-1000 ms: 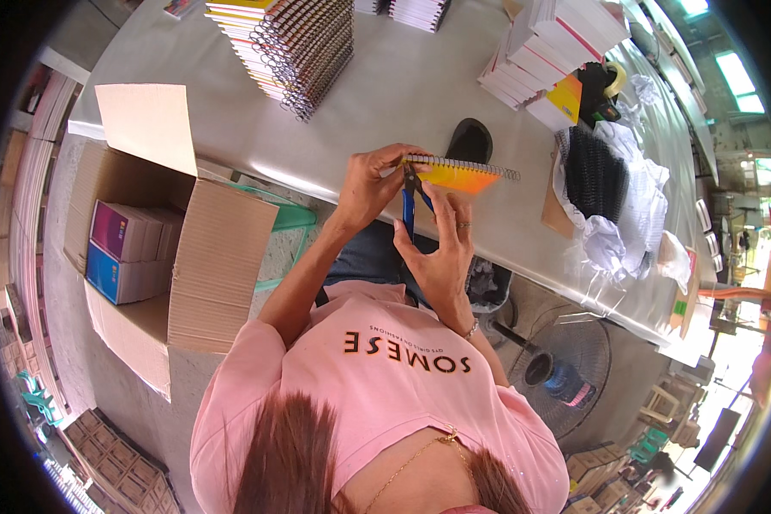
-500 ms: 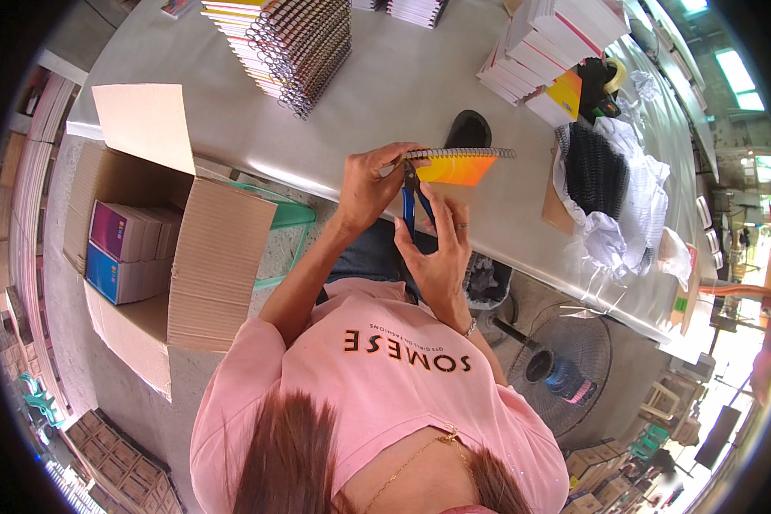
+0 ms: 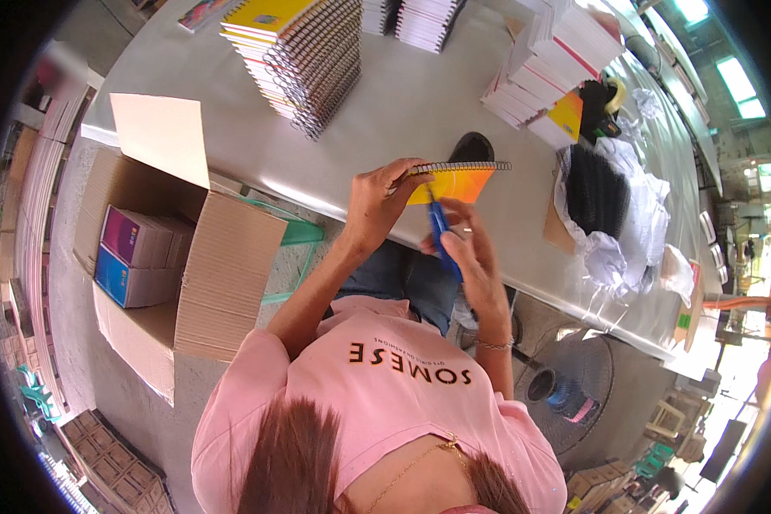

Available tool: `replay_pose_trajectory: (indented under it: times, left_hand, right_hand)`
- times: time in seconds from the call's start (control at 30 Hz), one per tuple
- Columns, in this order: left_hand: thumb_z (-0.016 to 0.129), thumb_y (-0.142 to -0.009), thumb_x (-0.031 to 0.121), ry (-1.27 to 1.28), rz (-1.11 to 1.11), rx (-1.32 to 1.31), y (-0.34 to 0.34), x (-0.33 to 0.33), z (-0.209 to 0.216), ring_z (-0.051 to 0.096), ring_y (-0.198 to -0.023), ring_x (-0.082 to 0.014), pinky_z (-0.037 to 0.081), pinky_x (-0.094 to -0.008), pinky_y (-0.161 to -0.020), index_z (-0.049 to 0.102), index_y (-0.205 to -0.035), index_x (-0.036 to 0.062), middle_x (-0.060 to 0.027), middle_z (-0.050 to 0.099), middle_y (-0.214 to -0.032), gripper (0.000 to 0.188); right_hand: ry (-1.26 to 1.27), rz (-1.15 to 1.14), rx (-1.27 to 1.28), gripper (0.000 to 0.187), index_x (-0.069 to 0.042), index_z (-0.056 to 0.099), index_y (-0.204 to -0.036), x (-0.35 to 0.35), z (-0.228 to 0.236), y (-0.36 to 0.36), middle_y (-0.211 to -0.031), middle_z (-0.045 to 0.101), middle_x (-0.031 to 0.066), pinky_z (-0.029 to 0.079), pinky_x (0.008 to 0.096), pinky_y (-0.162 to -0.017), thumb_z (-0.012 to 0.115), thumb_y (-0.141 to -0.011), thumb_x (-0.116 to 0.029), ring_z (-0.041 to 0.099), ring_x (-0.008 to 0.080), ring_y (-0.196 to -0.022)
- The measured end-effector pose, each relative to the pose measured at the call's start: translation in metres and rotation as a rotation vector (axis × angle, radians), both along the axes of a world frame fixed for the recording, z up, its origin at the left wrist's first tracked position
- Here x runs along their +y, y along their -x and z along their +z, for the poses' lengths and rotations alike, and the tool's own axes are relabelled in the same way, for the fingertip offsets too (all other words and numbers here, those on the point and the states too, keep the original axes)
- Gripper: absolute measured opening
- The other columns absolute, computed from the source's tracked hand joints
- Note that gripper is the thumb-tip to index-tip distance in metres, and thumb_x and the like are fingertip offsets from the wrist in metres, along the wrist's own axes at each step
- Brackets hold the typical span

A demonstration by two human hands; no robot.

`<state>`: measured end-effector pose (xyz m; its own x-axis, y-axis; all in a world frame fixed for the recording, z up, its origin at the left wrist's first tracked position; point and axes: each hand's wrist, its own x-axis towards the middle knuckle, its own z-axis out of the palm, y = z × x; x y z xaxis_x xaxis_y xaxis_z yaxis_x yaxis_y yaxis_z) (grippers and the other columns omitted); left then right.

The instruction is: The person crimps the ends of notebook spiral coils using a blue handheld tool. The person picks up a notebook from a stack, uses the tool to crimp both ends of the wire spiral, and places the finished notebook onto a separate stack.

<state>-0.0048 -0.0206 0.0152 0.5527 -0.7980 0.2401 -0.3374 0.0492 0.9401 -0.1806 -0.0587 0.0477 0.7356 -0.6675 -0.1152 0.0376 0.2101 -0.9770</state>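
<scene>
My left hand [image 3: 375,201] is closed around the left end of a yellow-orange spiral notebook [image 3: 464,184]. The notebook is held up near the table's front edge, with its dark wire coil along the top. In my right hand [image 3: 480,261] is a pair of pliers with blue handles [image 3: 442,236], gripped with the fingers wrapped round it. The tip of the pliers points up, in front of the cover and just below the coil's left part. Whether the tip touches the notebook I cannot tell.
A tall stack of coil-bound notebooks [image 3: 308,73] stands at the far left of the grey table [image 3: 403,103]. Unbound book blocks [image 3: 544,64], black coils [image 3: 597,184] and crumpled plastic [image 3: 647,206] lie right. An open carton [image 3: 231,270] holds books at left; a fan [image 3: 578,398] stands right.
My right hand has drawn the pliers down and right, away from the coil's left end. Their handles, spread before, now look close together. My left hand still holds the notebook.
</scene>
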Motion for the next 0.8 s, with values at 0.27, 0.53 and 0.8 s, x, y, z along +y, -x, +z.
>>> replay_pose_trajectory:
  times: [0.27, 0.53, 0.8]
  left_hand:
    - [0.068, -0.089, 0.009, 0.281, 0.249, 0.001, -0.044, 0.012, 0.112, 0.050, -0.062, -0.0051, 0.044, -0.0216, -0.058, 0.071, -0.104, 0.0043, -0.0011, 0.066, -0.076, 0.017]
    - [0.055, -0.096, 0.013, 0.294, 0.329, -0.310, -0.171, 0.007, 0.212, 0.055, -0.101, -0.0142, 0.044, -0.0272, -0.088, 0.064, -0.121, 0.0051, -0.0051, 0.064, -0.112, 0.027]
    - [0.044, -0.097, 0.021, 0.031, 0.124, -1.098, -0.310, -0.050, 0.235, 0.056, -0.105, -0.0178, 0.043, -0.0296, -0.092, 0.064, -0.122, 0.0071, -0.0082, 0.063, -0.117, 0.034]
  right_hand:
    - [0.946, -0.500, 0.676, 0.047, -0.008, 0.052, -0.130, -0.088, -0.055, 0.057, -0.125, 0.048, 0.0187, 0.037, 0.0458, -0.103, 0.067, -0.087, -0.019, 0.045, 0.0316, -0.121]
    - [1.057, -0.566, 0.792, 0.045, -0.014, 0.056, -0.126, -0.093, -0.066, 0.056, -0.128, 0.047, 0.0192, 0.028, 0.0505, -0.108, 0.070, -0.084, -0.023, 0.039, 0.0369, -0.126]
    - [1.079, -0.570, 0.713, 0.042, -0.013, 0.057, -0.125, -0.094, -0.068, 0.055, -0.126, 0.049, 0.0173, 0.028, 0.0502, -0.108, 0.069, -0.085, -0.024, 0.041, 0.0370, -0.125]
